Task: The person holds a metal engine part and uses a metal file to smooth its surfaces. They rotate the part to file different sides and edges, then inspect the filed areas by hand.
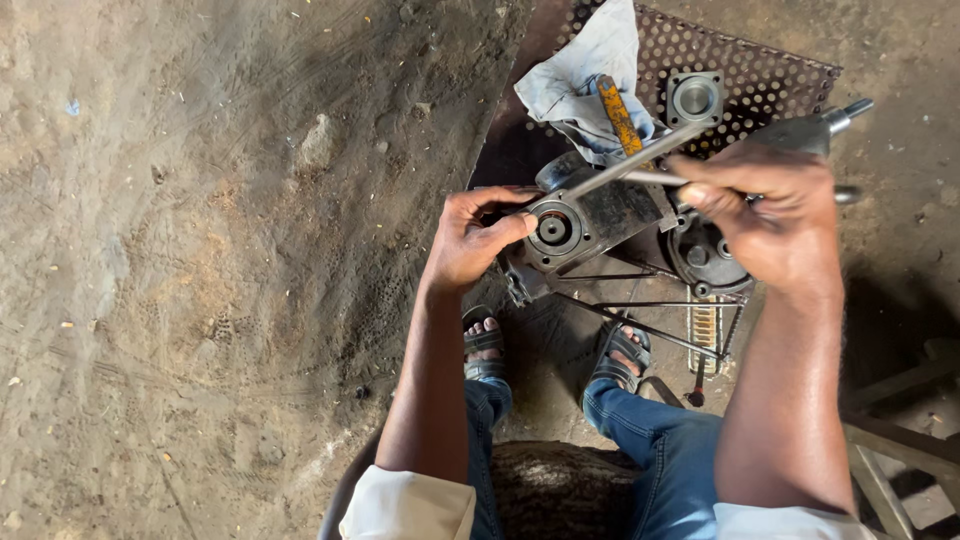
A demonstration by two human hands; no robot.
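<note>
— Where did the metal housing (590,225) sit, and which hand had it?

— It sat low in front of the seated person, over a rusty perforated plate (770,75) on the dirt floor (220,250), just above the sandalled feet. The left hand (472,238) was on its near-left end: fingers curled over the top edge, thumb pressed beside the round bearing bore (553,229) in the square flange. So those fingers were clamped on the housing.

— And the right hand?

— The right hand (770,215) was up and to the right of the bore, closed around a thin steel rod (640,158). The rod's long axis ran slantwise from upper right down to lower left, its lower end resting on the top of the housing, just above and to the right of the bore. A second, thicker shaft with a stepped end (835,118) stuck out past the knuckles to the upper right.

— Which hand was nearer the bore?

— The left, touching the flange; the right stayed well off, reaching it only through the rod.

— Anything else close by?

— A grey rag (585,75) with a yellow-handled tool (620,115) lying across it, a square flanged cover (695,98) on the plate, and some long thin bolts (640,322) below the housing.
</note>
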